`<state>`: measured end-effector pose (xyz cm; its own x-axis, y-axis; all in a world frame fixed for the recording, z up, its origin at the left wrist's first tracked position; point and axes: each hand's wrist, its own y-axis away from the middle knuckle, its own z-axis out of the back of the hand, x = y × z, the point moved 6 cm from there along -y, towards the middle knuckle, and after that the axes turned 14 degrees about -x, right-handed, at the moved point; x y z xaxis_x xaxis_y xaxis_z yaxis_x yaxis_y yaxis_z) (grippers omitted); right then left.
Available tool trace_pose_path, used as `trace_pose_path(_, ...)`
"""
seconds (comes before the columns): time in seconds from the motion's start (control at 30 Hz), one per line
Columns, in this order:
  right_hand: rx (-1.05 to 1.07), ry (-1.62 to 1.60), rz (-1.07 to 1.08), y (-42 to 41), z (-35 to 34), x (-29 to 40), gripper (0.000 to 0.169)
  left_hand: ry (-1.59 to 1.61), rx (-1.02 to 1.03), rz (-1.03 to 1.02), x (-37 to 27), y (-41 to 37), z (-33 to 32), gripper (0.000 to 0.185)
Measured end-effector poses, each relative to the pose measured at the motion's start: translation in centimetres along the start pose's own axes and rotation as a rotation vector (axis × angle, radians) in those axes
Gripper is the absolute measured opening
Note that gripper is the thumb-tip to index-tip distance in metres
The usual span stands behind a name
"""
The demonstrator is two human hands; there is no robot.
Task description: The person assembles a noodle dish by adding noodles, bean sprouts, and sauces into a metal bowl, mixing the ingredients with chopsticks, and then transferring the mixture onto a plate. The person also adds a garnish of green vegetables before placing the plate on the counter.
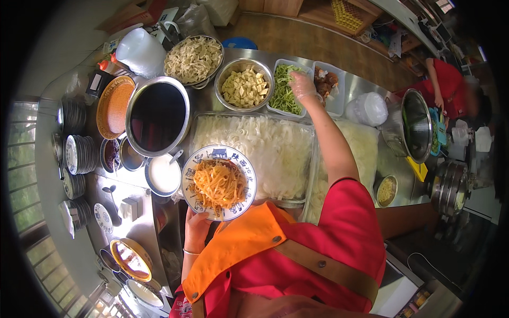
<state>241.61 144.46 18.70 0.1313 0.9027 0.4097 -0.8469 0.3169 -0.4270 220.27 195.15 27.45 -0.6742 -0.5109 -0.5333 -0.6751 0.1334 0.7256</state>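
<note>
My left hand (196, 229) grips the near rim of a white plate with blue print (246, 175). A mound of sauce-coated wide noodles (219, 185) lies on the plate. My right hand (303, 85), in a clear plastic glove, reaches over the right side of a plastic container (273, 106). Its fingertips touch the shredded cucumber (286, 93) inside; whether they pinch any shreds cannot be made out. Beneath that arm and beyond the plate is a tray of pale wide noodles (274, 155), partly under plastic film.
A steel bowl of cubed food (244, 87) stands left of the cucumber. Nearby are a pot of dark liquid (159, 117), a bowl of white sauce (162, 175) and stacked plates (81, 154). A large steel pot (415, 123) stands right; beyond it works a person in red (447, 87).
</note>
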Motion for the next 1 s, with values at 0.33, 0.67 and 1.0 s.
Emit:
trace_pose_path(0.33, -0.04, 0.083, -0.14, -1.3, 5.1, -1.4, 0.053, -0.098, 0.166, 0.028, -0.4, -2.6, -0.2, 0.06)
trace_pose_path(0.67, -0.044, -0.645, -0.715, 1.4, 9.6, 2.9, 0.044, -0.2, 0.354, 0.019, -0.7, -3.7, -3.7, 0.062)
trace_pose_path(1.0, 0.293, -0.297, 0.006, 13.2, 20.9, 25.1, 0.047, -0.347, 0.519, 0.075, 2.4, -3.6, -7.1, 0.064)
